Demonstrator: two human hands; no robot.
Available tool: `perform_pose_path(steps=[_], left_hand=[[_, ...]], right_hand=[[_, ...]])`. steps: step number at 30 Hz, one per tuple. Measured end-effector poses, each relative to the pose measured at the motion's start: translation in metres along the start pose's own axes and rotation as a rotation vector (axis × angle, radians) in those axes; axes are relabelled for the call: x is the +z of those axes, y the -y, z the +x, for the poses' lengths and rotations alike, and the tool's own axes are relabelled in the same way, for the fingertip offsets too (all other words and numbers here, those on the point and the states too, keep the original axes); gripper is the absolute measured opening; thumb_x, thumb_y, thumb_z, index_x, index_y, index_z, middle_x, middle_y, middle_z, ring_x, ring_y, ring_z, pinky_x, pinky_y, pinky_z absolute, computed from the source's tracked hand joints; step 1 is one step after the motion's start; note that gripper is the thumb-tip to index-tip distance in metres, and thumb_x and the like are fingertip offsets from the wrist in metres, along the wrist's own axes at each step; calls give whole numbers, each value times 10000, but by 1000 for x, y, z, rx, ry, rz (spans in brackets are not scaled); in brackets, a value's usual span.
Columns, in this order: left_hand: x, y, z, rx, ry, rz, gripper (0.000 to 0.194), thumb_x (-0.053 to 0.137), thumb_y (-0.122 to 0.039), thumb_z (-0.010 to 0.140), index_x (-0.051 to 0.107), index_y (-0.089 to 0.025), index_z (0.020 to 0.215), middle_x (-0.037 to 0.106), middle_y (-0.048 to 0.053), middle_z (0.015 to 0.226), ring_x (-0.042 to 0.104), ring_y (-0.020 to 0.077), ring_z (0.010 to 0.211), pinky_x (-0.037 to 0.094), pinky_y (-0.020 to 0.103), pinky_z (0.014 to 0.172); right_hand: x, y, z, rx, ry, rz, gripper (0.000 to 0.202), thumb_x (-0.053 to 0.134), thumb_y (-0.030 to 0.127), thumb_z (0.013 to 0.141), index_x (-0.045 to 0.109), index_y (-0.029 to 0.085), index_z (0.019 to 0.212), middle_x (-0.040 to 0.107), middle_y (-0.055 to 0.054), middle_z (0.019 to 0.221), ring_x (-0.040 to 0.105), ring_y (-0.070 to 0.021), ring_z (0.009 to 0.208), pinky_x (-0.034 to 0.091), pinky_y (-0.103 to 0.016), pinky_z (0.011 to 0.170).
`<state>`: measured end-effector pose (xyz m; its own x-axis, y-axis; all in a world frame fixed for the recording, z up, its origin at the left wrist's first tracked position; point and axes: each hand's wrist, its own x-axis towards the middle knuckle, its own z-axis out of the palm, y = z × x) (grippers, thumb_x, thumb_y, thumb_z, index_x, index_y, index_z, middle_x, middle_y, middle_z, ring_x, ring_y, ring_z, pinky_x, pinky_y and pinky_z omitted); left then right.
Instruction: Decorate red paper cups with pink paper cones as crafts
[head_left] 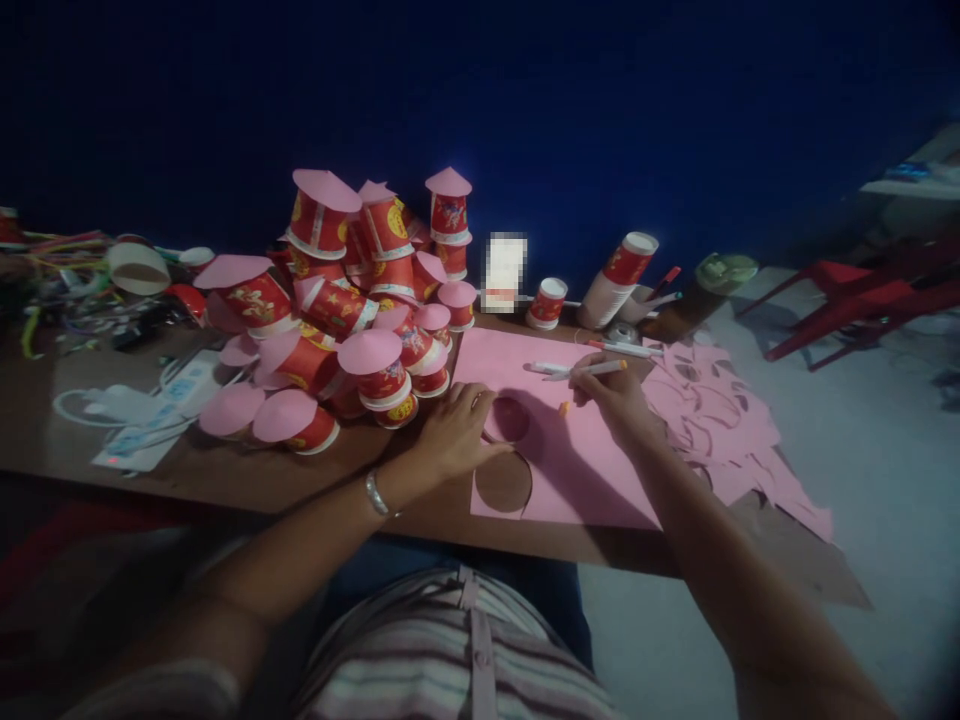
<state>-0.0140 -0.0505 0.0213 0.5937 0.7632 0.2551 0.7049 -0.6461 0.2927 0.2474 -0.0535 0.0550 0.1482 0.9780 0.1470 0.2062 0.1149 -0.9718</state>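
Head view, and the right hand (615, 395) pinches an orange-ended pen (606, 368), tip towards nine o'clock, over the pink sheet (577, 460)! Left hand (454, 435) spread around a dark circle (511, 420) at its three o'clock; gripping, can't tell. Pink-topped cups (341, 305) at ten.

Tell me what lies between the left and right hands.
In the head view, a small orange cap, a white marker and a dark round patch, hole or disc unclear.

Craft workspace, home or workshop unclear: pink sheet (555, 470), paper scraps (750, 425), cone-topped red cups (319, 228) on table (225, 487).
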Motion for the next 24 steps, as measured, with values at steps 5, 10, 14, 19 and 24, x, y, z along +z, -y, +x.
perform_pose_path(steps=[5,10,14,19,24], left_hand=[[6,0,6,-22,27,16,695,728,-634,796,533,-179,1285,590,132,1286,530,316,1234,455,468,1067],[6,-1,9,-47,58,11,685,721,-643,798,564,-144,1240,614,149,1252,537,323,1208,453,462,1065],[8,0,9,-39,38,-3,663,710,-640,810,576,-145,1231,624,146,1228,548,313,1179,455,466,1062],[10,0,10,-32,7,-71,612,751,-583,795,570,-176,1215,631,133,1218,563,310,1173,480,487,1035],[-8,5,-5,-54,-140,-212,611,807,-445,776,514,-203,1255,614,116,1274,581,284,1218,501,443,1049]], right_hand=[[11,-10,10,98,43,145,335,805,468,739,652,177,802,662,-9,668,559,-113,529,471,-241,494],[16,-18,16,137,68,198,418,801,554,733,653,179,845,682,-16,687,578,-119,531,470,-242,487],[17,-23,17,138,77,192,415,797,554,754,657,174,845,689,-23,701,582,-118,546,477,-241,498],[18,-28,12,117,26,257,409,778,536,783,670,183,959,705,-11,727,581,-109,543,487,-242,516],[16,-33,7,16,-129,305,332,722,474,845,658,212,1039,722,-7,807,620,-116,604,507,-249,565]])
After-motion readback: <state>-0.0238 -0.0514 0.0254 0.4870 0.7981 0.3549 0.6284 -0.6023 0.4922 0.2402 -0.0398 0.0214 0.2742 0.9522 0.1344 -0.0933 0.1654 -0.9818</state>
